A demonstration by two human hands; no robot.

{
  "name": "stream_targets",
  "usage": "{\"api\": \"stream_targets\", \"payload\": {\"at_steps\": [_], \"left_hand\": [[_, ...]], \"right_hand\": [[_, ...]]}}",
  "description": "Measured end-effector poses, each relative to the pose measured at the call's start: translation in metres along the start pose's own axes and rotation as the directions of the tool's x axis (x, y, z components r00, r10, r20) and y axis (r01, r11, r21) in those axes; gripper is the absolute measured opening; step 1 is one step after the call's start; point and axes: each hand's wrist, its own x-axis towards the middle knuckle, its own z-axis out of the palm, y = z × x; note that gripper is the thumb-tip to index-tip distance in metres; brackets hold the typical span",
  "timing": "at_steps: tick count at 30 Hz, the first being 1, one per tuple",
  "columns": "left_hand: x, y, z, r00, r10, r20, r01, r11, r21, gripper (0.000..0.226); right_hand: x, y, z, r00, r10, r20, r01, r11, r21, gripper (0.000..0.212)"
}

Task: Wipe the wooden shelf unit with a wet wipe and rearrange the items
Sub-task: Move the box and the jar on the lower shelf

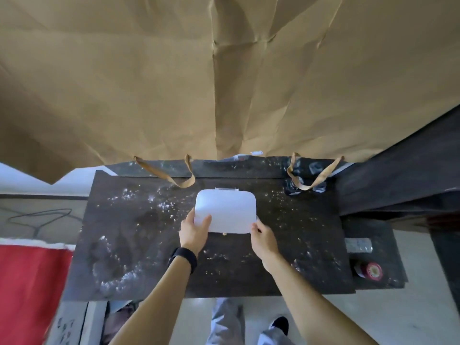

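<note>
You hold the white rounded-rectangular plastic box [229, 210] at the middle of the dark speckled shelf top [139, 232], just on the far side of both hands (resting or hovering, I cannot tell). Your left hand [194, 231] grips its near-left corner, thumb on top. Your right hand [264, 239] pinches the near-right corner. Its long axis runs left to right, both hands equally near.

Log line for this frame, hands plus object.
left hand: grips white box | right hand: grips white box | white box: over shelf top, centre, contact unclear | shelf top: dusty
</note>
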Motion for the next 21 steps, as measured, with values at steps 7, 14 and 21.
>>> {"api": "stream_targets", "payload": {"at_steps": [7, 14, 21], "left_hand": [[-0.081, 0.039, 0.004, 0.987, 0.09, 0.135, -0.027, 0.911, -0.412, 0.042], [-0.167, 0.068, 0.086, 0.92, 0.221, 0.324, -0.063, 0.899, -0.434, 0.05], [-0.221, 0.097, 0.207, 0.844, 0.306, 0.441, -0.213, 0.945, -0.249, 0.05]], "right_hand": [[-0.034, 0.028, -0.043, 0.985, -0.095, 0.14, 0.017, 0.879, 0.476, 0.056], [-0.085, 0.083, -0.139, 0.996, -0.09, -0.021, 0.076, 0.656, 0.751, 0.077], [-0.093, 0.171, -0.259, 0.989, -0.046, -0.141, 0.143, 0.564, 0.813, 0.061]]}}
